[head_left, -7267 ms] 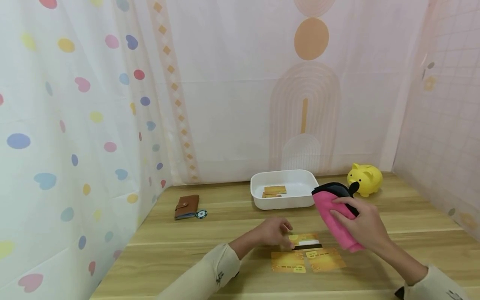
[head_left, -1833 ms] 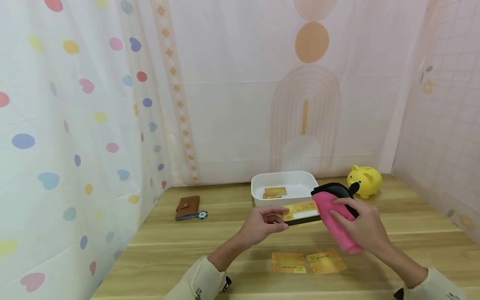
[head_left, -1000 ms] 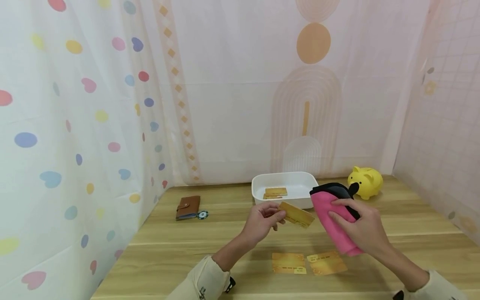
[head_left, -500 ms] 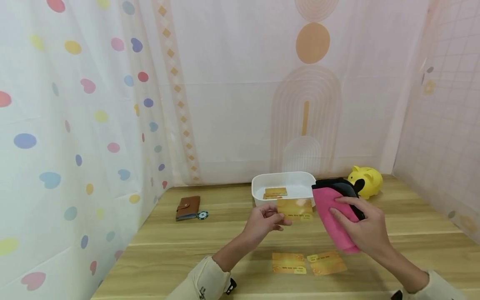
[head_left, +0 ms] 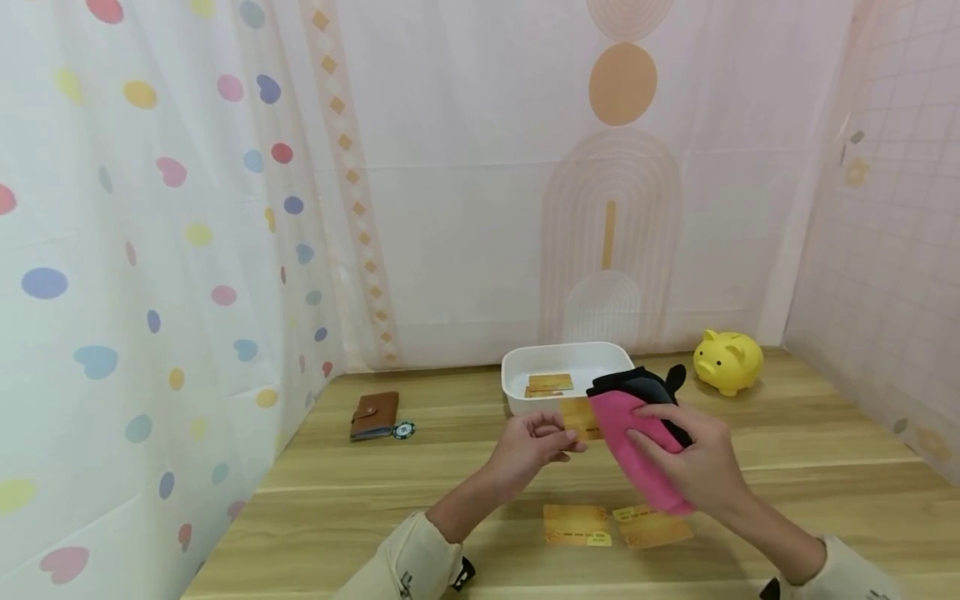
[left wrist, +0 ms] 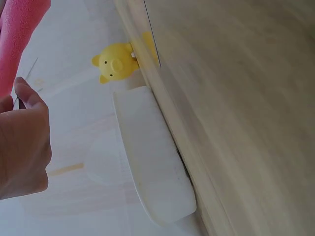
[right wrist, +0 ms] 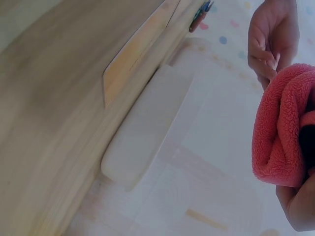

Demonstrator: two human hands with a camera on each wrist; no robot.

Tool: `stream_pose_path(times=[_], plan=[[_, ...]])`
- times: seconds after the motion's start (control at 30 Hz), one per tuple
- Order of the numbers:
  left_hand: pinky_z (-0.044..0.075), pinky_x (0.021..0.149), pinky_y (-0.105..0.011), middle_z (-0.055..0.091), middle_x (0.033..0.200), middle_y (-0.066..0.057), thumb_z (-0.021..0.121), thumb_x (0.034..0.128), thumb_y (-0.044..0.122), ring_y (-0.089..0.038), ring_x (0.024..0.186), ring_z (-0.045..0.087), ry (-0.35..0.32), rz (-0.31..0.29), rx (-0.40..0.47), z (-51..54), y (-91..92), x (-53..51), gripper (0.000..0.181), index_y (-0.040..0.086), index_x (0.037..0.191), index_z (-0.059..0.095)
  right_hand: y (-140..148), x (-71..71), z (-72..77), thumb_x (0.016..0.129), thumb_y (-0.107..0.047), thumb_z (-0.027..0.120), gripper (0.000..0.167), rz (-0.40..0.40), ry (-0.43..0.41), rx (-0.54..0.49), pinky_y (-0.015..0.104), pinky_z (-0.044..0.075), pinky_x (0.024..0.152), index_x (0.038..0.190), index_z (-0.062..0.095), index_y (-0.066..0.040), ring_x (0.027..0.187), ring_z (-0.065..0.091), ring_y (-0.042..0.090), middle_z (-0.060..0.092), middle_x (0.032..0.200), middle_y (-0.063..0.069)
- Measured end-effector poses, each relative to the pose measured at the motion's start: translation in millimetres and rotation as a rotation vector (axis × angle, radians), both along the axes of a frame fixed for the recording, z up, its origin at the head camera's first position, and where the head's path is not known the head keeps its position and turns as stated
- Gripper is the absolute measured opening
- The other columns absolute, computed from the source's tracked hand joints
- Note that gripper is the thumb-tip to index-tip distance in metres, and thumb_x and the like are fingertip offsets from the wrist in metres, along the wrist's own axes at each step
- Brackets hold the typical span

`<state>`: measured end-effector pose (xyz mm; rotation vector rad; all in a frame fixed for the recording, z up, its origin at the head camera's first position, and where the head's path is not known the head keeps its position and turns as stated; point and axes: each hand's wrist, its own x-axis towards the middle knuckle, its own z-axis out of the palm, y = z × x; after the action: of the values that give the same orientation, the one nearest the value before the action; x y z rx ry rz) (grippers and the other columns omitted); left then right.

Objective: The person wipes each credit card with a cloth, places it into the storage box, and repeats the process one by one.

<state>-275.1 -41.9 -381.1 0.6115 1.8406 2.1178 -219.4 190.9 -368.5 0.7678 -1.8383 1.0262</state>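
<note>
while the left hand (head_left: 528,450) pinches a card (head_left: 576,418) near its left edge, the right hand (head_left: 705,467) grips a pink fabric item (head_left: 637,468) between thumb and fingers. the card is golden yellow with orange shading and bears small dark characters along its lower part; it is raised above the wooden table (head_left: 337,517), its right part hidden by the pink fabric item. whether it lies behind, inside or against the fabric cannot be told. the pink fabric item, held tilted above the table, shows a black upper border and a rounded black tab; in the right wrist view its surface is fleecy and softly folded. two similar cards (head_left: 577,527) lie side by side on the table below, the right one partly overlapped in view by the fabric. beyond, a white tray (head_left: 528,407) contains further golden cards (head_left: 551,382); a yellow piggy bank (head_left: 727,362) stands to its right.
</note>
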Motion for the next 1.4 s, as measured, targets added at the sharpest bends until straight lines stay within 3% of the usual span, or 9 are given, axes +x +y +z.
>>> stream_pose_path(times=[0.2,0.4,0.57,0.8,1.03,1.4], plan=[[0.056,0.081,-0.029,0.073,0.093,-0.009,0.059,0.0960,-0.002,-0.016,0.088,0.071,-0.034,-0.099,0.069,1.2,2.1,1.6,0.007,-0.005,0.102,0.058,-9,-2.1,-1.2,0.066,0.009,0.086,0.037,0.003,-0.025,0.015,0.014,0.042,0.053,0.094,0.074,-0.013,0.073,0.058,0.004,0.072,0.092,0.004],[0.055,0.075,-0.026,0.074,0.097,-0.008,0.059,0.0960,-0.002,-0.013,0.088,0.070,-0.005,-0.142,0.045,3.1,3.1,2.9,0.017,-0.010,0.110,0.060,-17,-4.1,-1.7,0.068,0.008,0.086,0.036,0.021,-0.030,0.026,0.014,0.040,0.048,0.096,0.074,-0.014,0.067,0.054,0.005,0.072,0.092,0.004],[0.051,0.065,-0.022,0.074,0.090,0.000,0.062,0.0938,-0.002,-0.008,0.083,0.069,0.079,-0.115,-0.026,4.7,2.7,3.2,0.022,-0.014,0.112,0.061,-19,-6.5,-2.0,0.068,0.006,0.086,0.036,-0.005,-0.011,0.056,0.014,0.044,0.051,0.096,0.073,-0.013,0.068,0.056,0.007,0.070,0.091,0.003],[0.049,0.065,-0.020,0.072,0.084,0.004,0.062,0.0922,-0.004,-0.008,0.081,0.065,0.135,-0.066,-0.001,2.8,3.6,4.7,0.018,-0.016,0.106,0.061,-19,-9.0,-2.1,0.067,0.006,0.086,0.036,-0.051,0.011,0.082,0.014,0.044,0.053,0.096,0.073,-0.012,0.069,0.055,0.006,0.070,0.089,0.002],[0.051,0.066,-0.020,0.071,0.084,-0.002,0.062,0.0920,-0.003,-0.008,0.075,0.063,0.139,0.044,-0.034,2.6,6.2,6.2,0.012,-0.012,0.100,0.061,-14,-15.0,-3.6,0.068,0.004,0.087,0.034,-0.100,-0.021,0.080,0.014,0.036,0.046,0.096,0.073,-0.011,0.061,0.047,0.004,0.069,0.088,0.001],[0.050,0.066,-0.020,0.069,0.083,-0.003,0.060,0.0931,-0.005,-0.008,0.075,0.063,0.155,0.067,-0.054,2.4,3.5,3.8,0.013,-0.015,0.100,0.058,-6,-21.9,-6.8,0.069,0.005,0.086,0.032,-0.116,-0.047,0.066,0.013,0.044,0.057,0.094,0.074,-0.009,0.072,0.058,0.005,0.073,0.092,0.003]])
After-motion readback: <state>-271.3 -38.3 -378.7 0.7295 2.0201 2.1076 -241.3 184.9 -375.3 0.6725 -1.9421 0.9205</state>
